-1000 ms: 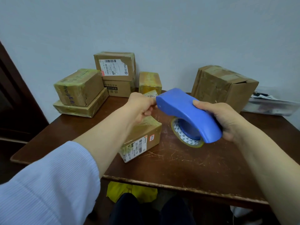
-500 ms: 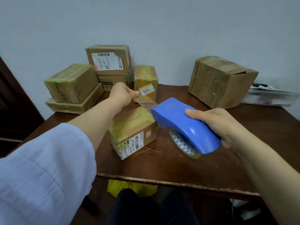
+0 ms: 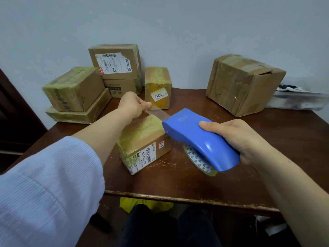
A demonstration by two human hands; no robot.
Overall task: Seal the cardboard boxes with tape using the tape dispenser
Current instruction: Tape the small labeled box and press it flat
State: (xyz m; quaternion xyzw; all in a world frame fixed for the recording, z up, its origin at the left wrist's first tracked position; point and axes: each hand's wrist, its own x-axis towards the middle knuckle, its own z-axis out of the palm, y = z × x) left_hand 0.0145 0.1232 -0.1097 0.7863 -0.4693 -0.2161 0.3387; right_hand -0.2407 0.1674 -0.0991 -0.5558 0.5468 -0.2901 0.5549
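My left hand (image 3: pixel 132 104) pinches the end of a clear tape strip (image 3: pixel 157 114) running to the blue tape dispenser (image 3: pixel 195 138), gripped by my right hand (image 3: pixel 240 139), its nose over a small cardboard box (image 3: pixel 142 139) mid-table (image 3: pixel 178 180).

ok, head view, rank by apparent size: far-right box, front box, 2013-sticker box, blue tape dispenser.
1. far-right box, largest.
2. blue tape dispenser and front box: look alike; dispenser is held nearer the camera, so unranked.
3. 2013-sticker box, smallest, though farther back.
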